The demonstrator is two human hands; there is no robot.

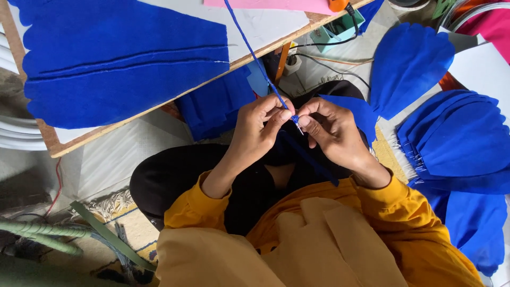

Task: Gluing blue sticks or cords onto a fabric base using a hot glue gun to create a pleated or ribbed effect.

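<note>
Blue felt dominates the view: one broad scalloped sheet (122,58) lies flat on the low wooden table (50,141) at upper left, with two long dark seams running across it. At right, a stack of blue petal-shaped pieces (459,141) overlaps on the floor, thin wires showing at its left edge, and a single larger blue petal (409,66) lies just above that stack. Another small blue piece (356,114) rests on the person's dark-clothed lap (175,175), partly behind the right wrist. Yellow sleeves (404,212) cover both forearms, and a pale yellow cloth (297,250) fills the bottom centre. Green stems and strips (64,234) lie at lower left beside a fringed mat.

Both hands meet over the lap. The left hand (257,133) is closed in a pinch, thumb and forefinger gripping the blue-wrapped stem (260,61), a thin blue stick that rises from the fingertips up across the table edge to the top of the frame. The right hand (332,130) is likewise pinched shut on the lower end of that same stem, fingertips almost touching those of the left hand. A bare silver wire tip (300,129) pokes out just below the pinch point, between the two thumbs.
</note>
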